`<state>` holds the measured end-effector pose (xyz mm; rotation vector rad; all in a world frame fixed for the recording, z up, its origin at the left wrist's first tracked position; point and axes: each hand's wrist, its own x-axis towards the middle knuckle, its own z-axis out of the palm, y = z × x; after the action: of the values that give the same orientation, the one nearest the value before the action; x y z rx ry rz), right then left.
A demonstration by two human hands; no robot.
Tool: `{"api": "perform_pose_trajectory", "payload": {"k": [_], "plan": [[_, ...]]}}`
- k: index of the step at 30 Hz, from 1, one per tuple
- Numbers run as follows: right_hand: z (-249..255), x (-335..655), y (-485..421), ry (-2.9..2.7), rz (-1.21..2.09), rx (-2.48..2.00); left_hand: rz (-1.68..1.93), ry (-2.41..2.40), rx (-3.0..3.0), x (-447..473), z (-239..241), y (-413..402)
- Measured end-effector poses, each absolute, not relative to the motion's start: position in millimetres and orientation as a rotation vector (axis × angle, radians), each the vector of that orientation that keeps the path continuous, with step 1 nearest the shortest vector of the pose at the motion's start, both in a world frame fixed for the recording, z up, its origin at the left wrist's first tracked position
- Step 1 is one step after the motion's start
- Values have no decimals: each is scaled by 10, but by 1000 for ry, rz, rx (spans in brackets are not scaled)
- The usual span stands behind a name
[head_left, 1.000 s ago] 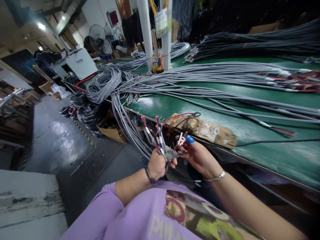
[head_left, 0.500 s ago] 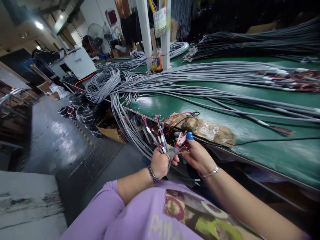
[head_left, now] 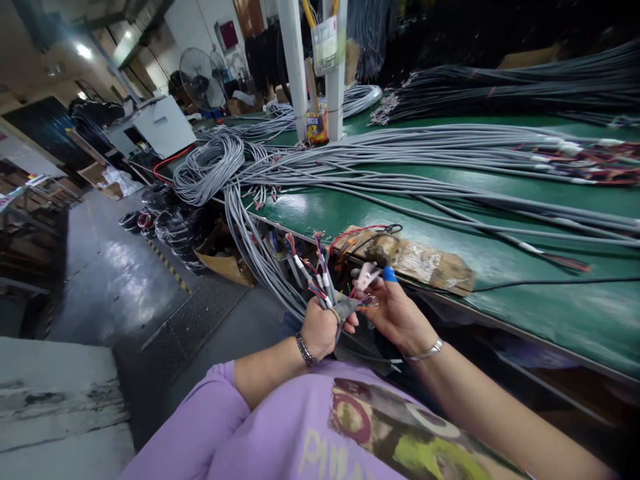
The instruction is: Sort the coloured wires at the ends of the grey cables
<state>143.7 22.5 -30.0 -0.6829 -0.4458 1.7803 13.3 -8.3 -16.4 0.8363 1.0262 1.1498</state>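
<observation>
My left hand [head_left: 321,327] is wrapped round several grey cables [head_left: 345,308], whose stripped ends fan out upward in thin coloured wires [head_left: 319,250]. Another cable end points right, its fine wires [head_left: 369,302] spreading towards my right hand [head_left: 397,312]. That hand is closed, with blue tape [head_left: 389,274] round the thumb. A pale pink clip [head_left: 367,276] sits at its fingertips, close to those fine wires. The curled fingers partly hide how the clip and wires are held.
Long grey cables [head_left: 425,157] lie across the green table [head_left: 560,320], with a coil [head_left: 210,170] at its left. A taped cardboard piece [head_left: 430,263] lies along the front edge beside a black lead [head_left: 540,282]. A white post [head_left: 336,100] stands behind; black cables [head_left: 525,87] fill the back.
My right thumb has shifted slightly right, and the pink clip has turned a little at the fingertips. My left hand keeps its hold on the cables. The view has moved slightly.
</observation>
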Motion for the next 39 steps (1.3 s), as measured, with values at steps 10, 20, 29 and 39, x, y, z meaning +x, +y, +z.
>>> {"api": "perform_pose_trajectory", "payload": {"k": [10,20,29,39], "plan": [[-112,1539,-43,-942,1948,-743,1052,1023,858,48,-209,-138],[-164,1425,-103,-1007,1593,-1078,1051,1018,854,37,-224,-149],[-242,1407,-127,-983,1563,-1052,1102,1047,799,40,-230,-149],[-240,1421,-130,-925,1632,-974,1068,1041,777,1,-225,-133]]}}
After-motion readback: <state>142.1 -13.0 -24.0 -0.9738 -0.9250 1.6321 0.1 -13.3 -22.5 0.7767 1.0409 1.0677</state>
